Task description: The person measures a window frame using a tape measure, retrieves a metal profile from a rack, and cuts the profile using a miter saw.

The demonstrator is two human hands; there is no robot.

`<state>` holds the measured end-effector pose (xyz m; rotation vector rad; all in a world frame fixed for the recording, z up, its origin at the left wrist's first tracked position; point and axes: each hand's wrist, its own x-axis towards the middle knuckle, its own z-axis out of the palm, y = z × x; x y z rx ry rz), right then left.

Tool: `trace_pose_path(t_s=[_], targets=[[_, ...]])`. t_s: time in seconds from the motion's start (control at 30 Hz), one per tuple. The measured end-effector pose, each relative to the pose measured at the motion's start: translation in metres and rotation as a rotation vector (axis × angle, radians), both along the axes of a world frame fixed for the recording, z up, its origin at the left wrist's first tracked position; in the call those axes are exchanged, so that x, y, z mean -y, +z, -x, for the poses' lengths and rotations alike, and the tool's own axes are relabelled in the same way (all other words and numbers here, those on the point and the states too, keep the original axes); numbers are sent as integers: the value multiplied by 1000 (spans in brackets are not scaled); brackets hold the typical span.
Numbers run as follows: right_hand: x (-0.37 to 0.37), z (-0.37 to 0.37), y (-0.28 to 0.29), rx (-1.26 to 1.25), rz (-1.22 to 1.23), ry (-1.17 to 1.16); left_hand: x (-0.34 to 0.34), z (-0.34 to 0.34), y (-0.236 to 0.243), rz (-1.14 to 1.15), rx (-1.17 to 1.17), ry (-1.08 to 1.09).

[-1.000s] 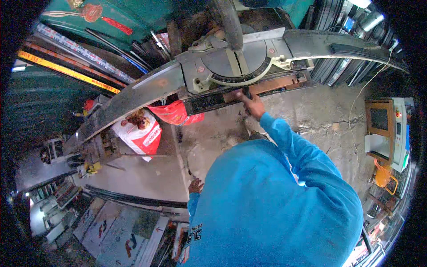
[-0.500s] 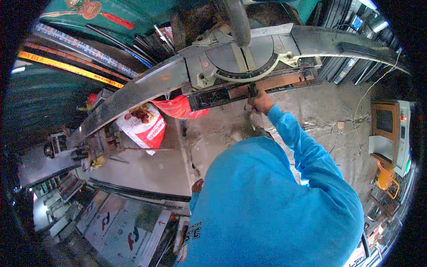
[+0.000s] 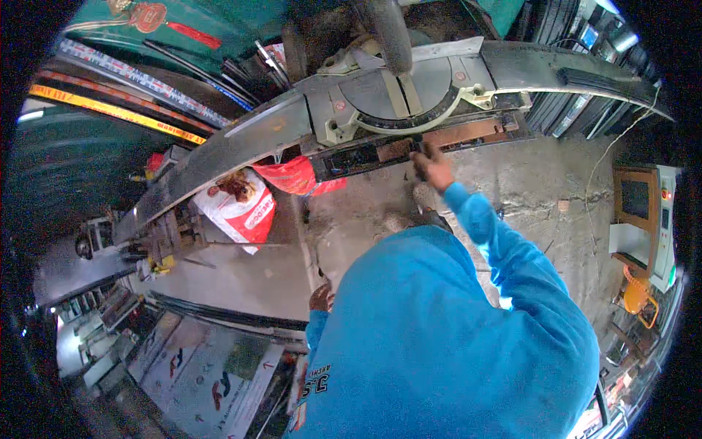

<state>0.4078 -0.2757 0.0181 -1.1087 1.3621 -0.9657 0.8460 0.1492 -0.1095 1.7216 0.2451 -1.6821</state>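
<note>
At the front of a mitre saw, my right hand (image 3: 436, 170) is just below a small dark handle (image 3: 416, 140) under the round turntable (image 3: 365, 94). Its fingers look apart and are somewhat blurred; whether a fingertip still touches the handle is unclear. Beside my torso on the left, my left hand (image 3: 320, 297) hangs low, its fingers too dark and small to read. The saw's thick dark arm (image 3: 387, 33) rises above the pale slot in the turntable. Below the turntable runs a dark frame with a brown strip (image 3: 461, 134).
A long grey bench (image 3: 256, 124) extends left of the saw. Beneath it are a red bag (image 3: 289, 175) and a white-and-red sack (image 3: 241, 208). Dark metal profiles (image 3: 552, 33) stand at the far right. A cabinet-like machine (image 3: 662, 212) and orange coiled hose (image 3: 636, 296) are at right.
My right hand has loosened from the small dark handle, its fingers spreading and shifting slightly right. My left hand has come further into view beside my torso.
</note>
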Motion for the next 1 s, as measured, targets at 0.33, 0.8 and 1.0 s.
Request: trace_pose_path(t_s=[0.33,0.8,1.0], targets=[[-26,-19,12,-507,92,-140,0,12,-14,52,361,-832],[-17,-6,2,411,-542,-48,151,53,51,-68,333,-454],[-15,-12,-3,-465,404,-204,146,48,44,-7,369,-469]])
